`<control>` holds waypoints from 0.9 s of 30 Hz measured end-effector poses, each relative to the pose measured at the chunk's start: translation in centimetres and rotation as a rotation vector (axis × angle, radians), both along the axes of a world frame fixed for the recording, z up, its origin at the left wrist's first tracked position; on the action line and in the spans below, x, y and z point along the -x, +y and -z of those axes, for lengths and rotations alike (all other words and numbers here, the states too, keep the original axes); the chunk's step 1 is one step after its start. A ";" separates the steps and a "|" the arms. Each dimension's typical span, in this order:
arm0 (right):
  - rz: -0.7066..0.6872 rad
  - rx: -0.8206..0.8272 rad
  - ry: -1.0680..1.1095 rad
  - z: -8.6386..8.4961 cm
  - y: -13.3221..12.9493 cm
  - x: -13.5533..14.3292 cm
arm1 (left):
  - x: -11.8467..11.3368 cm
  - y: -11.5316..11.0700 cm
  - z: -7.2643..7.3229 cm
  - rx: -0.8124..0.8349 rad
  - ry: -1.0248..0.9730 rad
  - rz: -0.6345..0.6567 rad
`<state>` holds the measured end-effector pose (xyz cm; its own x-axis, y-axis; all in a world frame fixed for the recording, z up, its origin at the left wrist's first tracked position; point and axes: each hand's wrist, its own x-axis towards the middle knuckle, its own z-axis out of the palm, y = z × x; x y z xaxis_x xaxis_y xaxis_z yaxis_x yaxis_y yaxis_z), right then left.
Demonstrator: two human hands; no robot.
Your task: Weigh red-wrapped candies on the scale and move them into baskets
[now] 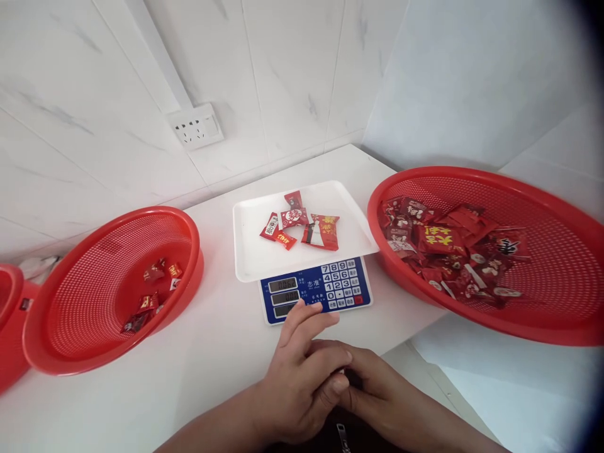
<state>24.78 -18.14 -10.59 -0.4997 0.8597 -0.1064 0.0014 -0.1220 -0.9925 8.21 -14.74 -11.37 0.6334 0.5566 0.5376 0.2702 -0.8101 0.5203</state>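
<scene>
Fingers of the left hand (302, 377) are bent, two of them lifted and slightly parted, against the cupped fingers of the right hand (370, 377); a small pale bit shows between the hands, too hidden to tell whether either grips it. From the left, part of a smooth red plastic basket (9, 340) shows, then a round mesh-walled basket (101, 264) with a few shiny wrapped packets (147, 302) low on its right side. Next, on the white counter (214, 340), stands the scale (337, 286), just beyond the raised left fingertips, its blue keypad facing the hands. Its white rectangular tray (255, 261) has rounded corners and its long axis across the view, right end slightly farther; glossy, crimped red sachets (293, 218) lie flat on it. Rightmost, a wide perforated basket (566, 277) holds many crinkled red packets (441, 239).
</scene>
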 end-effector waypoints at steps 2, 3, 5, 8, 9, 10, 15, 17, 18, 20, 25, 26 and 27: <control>-0.008 -0.012 -0.025 -0.2 -0.1 -0.3 | -0.1 0.2 -0.1 0.020 -0.003 0.056; -0.026 -0.012 -0.023 -0.3 -0.1 -0.4 | -0.2 0.2 -0.2 0.034 -0.005 0.082; -0.059 -0.011 -0.012 -0.5 -0.1 -0.6 | -0.4 0.2 -0.3 0.082 -0.012 0.121; -0.059 0.016 -0.006 -0.3 -0.3 -1.0 | -0.5 0.3 -0.7 0.181 -0.012 0.185; -0.057 0.051 0.000 -0.2 -0.3 -1.2 | -0.3 0.4 -1.0 0.213 -0.005 0.213; -0.061 0.103 0.021 0.1 -0.4 -1.5 | -0.1 0.7 -1.2 0.240 0.008 0.235; -0.038 0.322 0.297 1.1 -0.4 -2.8 | 1.2 5.4 -3.2 0.302 0.140 0.050; 0.005 0.317 0.365 1.4 -0.3 -3.1 | 1.2 8.4 -3.8 0.281 0.249 -0.128; 0.024 0.312 0.375 1.5 -0.3 -3.2 | 0.9 9.9 -4.0 0.264 0.319 -0.189; 0.050 0.309 0.375 1.7 -0.4 -3.1 | 0.2 12.6 -4.0 0.262 0.471 -0.258; 0.065 0.330 0.345 2.0 -0.8 -3.3 | -0.8 16.6 -3.2 0.323 0.656 -0.302; 0.067 0.335 0.334 2.0 -0.9 -3.4 | -0.7 17.0 -3.1 0.336 0.664 -0.294; 0.065 0.339 0.321 2.0 -0.8 -3.5 | -0.4 17.3 -3.1 0.350 0.674 -0.284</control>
